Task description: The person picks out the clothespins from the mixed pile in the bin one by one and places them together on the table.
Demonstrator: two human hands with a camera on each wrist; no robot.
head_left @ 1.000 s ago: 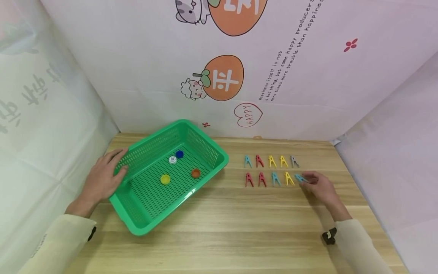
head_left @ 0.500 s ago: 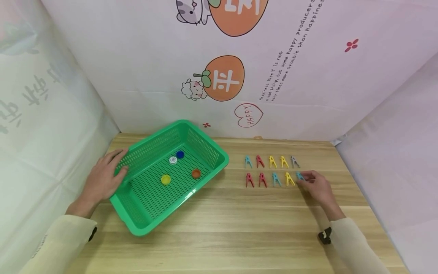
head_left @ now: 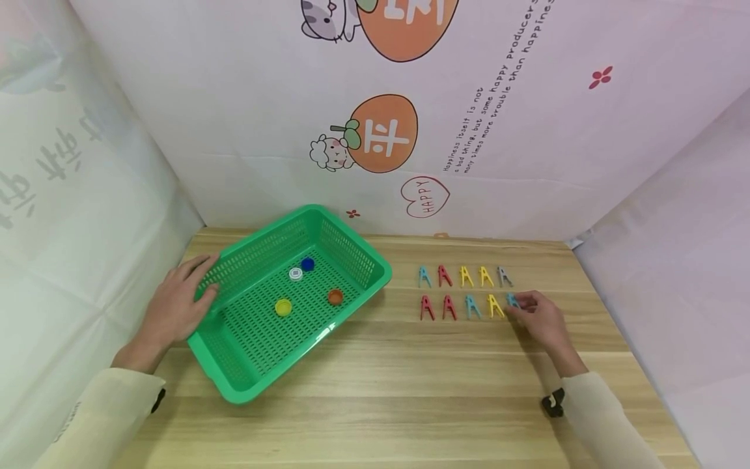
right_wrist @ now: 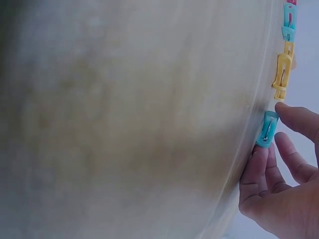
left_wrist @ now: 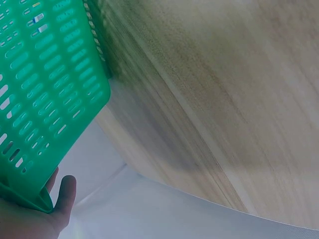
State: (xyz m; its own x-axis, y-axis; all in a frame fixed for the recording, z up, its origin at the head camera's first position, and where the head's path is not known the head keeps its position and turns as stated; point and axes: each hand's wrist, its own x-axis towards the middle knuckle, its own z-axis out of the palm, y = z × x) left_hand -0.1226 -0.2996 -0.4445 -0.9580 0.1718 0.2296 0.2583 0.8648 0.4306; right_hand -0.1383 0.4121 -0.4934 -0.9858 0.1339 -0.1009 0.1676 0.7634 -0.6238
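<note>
At the right end of the near row of clothespins, my right hand [head_left: 543,320] pinches a blue clothespin [head_left: 513,300]. In the right wrist view the thumb is at one end of this blue clothespin [right_wrist: 267,128] and fingertips [right_wrist: 258,155] are at the other. A yellow clothespin [head_left: 495,306] lies just left of it. On the left, my left hand [head_left: 176,303] grips the rim of a green plastic basket [head_left: 213,376], fingers over the edge. The left wrist view has part of that hand [left_wrist: 35,221] at the basket's corner.
Inside the basket lie a yellow cap [head_left: 283,307], an orange cap [head_left: 335,297], a white cap [head_left: 295,273] and a blue cap [head_left: 307,264]. A far row of several clothespins includes a grey one [head_left: 504,276]. Printed sheeting [head_left: 263,130] walls the wooden table [head_left: 375,417].
The blue clothespin in my right hand has turned from a slant to stand in line with its row. That hand has shifted slightly left. The left hand and basket stay put.
</note>
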